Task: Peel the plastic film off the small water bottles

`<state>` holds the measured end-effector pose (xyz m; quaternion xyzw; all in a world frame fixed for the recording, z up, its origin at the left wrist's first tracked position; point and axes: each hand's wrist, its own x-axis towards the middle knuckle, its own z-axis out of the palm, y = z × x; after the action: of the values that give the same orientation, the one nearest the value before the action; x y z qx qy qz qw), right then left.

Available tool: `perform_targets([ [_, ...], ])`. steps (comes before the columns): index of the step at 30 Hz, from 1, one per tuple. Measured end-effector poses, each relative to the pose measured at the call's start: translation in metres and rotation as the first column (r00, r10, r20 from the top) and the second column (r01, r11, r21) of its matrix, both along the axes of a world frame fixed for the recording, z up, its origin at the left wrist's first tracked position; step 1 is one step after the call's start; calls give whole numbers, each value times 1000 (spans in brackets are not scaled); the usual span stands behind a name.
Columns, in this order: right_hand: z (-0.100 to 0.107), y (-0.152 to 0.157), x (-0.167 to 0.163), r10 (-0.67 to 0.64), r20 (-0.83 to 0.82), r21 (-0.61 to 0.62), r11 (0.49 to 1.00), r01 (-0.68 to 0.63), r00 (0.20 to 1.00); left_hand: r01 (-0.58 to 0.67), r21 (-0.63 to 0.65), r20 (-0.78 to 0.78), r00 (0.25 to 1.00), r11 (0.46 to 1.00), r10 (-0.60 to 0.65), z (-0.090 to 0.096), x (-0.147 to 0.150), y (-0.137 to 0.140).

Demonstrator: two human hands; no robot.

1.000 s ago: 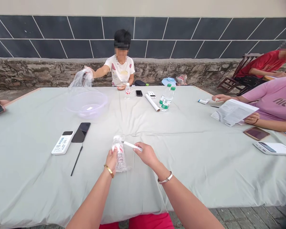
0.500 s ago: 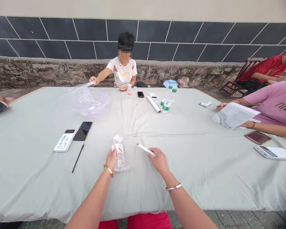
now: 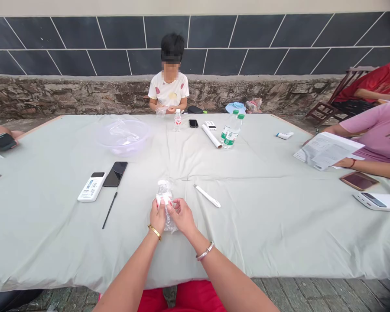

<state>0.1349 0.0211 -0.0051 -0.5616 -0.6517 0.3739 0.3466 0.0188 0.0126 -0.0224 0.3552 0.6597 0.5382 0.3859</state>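
Note:
In front of me my left hand [image 3: 158, 213] is closed around a small clear plastic bottle [image 3: 164, 187] with a white cap and a red-and-white label. Loose clear plastic wrap [image 3: 171, 226] covers the bottle. My right hand [image 3: 182, 215] grips the bottle's right side, thumb against the wrap and fingers curled; what exactly the fingertips pinch is hidden. To the right of that hand a white utility knife [image 3: 208, 196] lies on the table, apart from both hands.
On the grey cloth-covered table [image 3: 263, 225] are a white power bank [image 3: 91, 187], a black phone [image 3: 115, 174] with a strap, a translucent basin [image 3: 123, 147], a paper roll [image 3: 212, 136] and green-capped bottles [image 3: 233, 132]. A person [image 3: 169, 89] sits opposite. At right another holds papers [image 3: 326, 149].
My right hand has put the utility knife down and moved left onto the bottle. The person opposite has drawn an arm back from the basin, with a piece of clear plastic now at their hands.

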Motion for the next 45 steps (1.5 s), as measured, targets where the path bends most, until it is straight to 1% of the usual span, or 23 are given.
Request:
perform_targets([
  [2,1,-1,-11,-16,14,50,999,16,1000,26,31,-18,1000,999,-26,0,1,-2],
  [4,1,1,-14,-14,5,73,997,14,1000,44,40,-11,999,998,-43,1,1,-3],
  [7,-4,4,-8,-57,-35,21,998,58,998,59,32,-5,998,998,-59,1,1,-3],
  [11,-13,8,1,-186,-77,-49,982,183,979,54,56,1,999,997,-54,-2,0,-3],
  [13,-14,9,2,-226,-124,-85,973,216,966,49,73,9,999,996,-49,-3,0,-3],
  [14,-13,8,1,-217,-148,-92,974,205,965,50,80,15,999,996,-51,-4,0,-3],
  [16,-9,7,-1,-157,-155,-68,987,148,975,54,82,23,998,995,-56,-4,-1,-3],
  [18,-5,7,-4,-100,-106,-38,995,96,989,54,84,35,998,995,-57,-4,-2,-3],
  [21,-3,6,-6,-74,-53,-45,996,72,996,69,81,75,994,994,-75,-3,-5,-3],
  [23,-4,6,-5,-84,-55,-38,996,82,995,105,80,108,988,991,-114,-3,-7,-4],
  [26,-9,7,1,-153,-74,-29,988,151,986,143,89,141,978,986,-154,-2,-8,-5],
  [28,-11,8,5,-185,-128,-65,982,177,974,147,89,154,975,985,-159,0,-8,-6],
  [33,-8,10,14,-214,-301,-197,967,159,929,111,68,185,975,992,-122,6,-7,-7],
  [35,-4,10,17,-227,-334,-223,962,158,915,108,62,205,972,992,-119,9,-7,-8],
  [37,1,9,18,-232,-351,-219,962,161,907,118,58,222,967,991,-128,10,-8,-9],
  [39,5,7,19,-196,-322,-195,971,138,926,125,58,251,959,990,-135,11,-11,-10],
  [41,7,4,17,-110,-237,-184,981,67,965,141,57,310,938,988,-152,9,-16,-11],
  [43,8,1,15,-12,-177,-222,975,-28,984,173,59,407,895,983,-182,8,-21,-12],
  [45,11,-1,12,27,-201,-274,958,-83,979,209,60,516,830,976,-210,7,-27,-13],
])
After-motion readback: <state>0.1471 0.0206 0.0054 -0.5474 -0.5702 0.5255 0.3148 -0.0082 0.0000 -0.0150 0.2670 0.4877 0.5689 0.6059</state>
